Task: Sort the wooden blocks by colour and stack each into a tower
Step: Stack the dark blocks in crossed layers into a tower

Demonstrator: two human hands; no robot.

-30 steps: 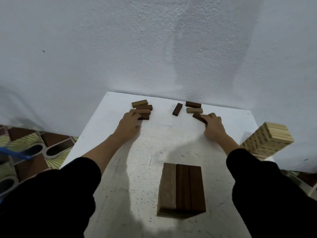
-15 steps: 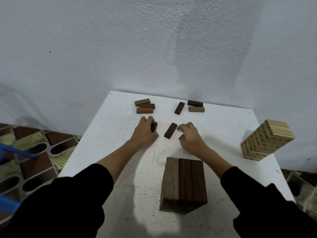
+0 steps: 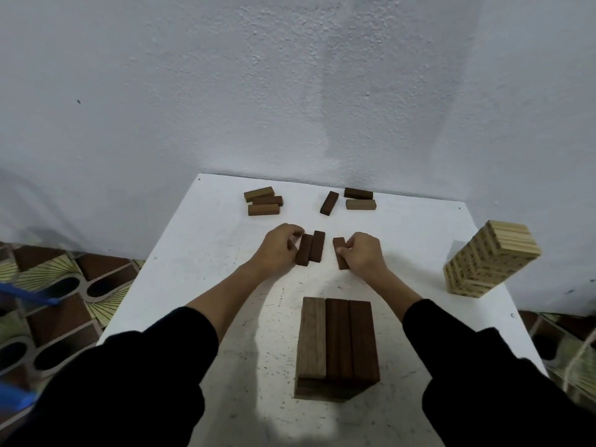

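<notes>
A white, speckled worktop [image 3: 200,285] stood pushed against a pale rough-plastered wall [image 3: 290,91], with patterned brown-and-cream floor tiles [image 3: 64,285] showing at 9 o'clock. No container stood on it; the blocks lay straight on the surface.

At 6 o'clock stood the dark brown tower [image 3: 337,346], three blocks side by side across its top. At 3 o'clock, near the worktop's edge, stood the light wood tower [image 3: 490,258]. At 11 o'clock lay three loose brown blocks [image 3: 263,201] bunched together; at 12 to 1 o'clock lay three more [image 3: 350,200], one slanted apart from the other two.

In the middle, the left hand [image 3: 277,250] had its fingers curled around two dark blocks [image 3: 310,247] lying side by side and touching. The right hand [image 3: 362,254] pinched a single dark block [image 3: 340,253] just beside them, with a narrow gap between. Both forearms wore black sleeves [image 3: 129,382].
</notes>
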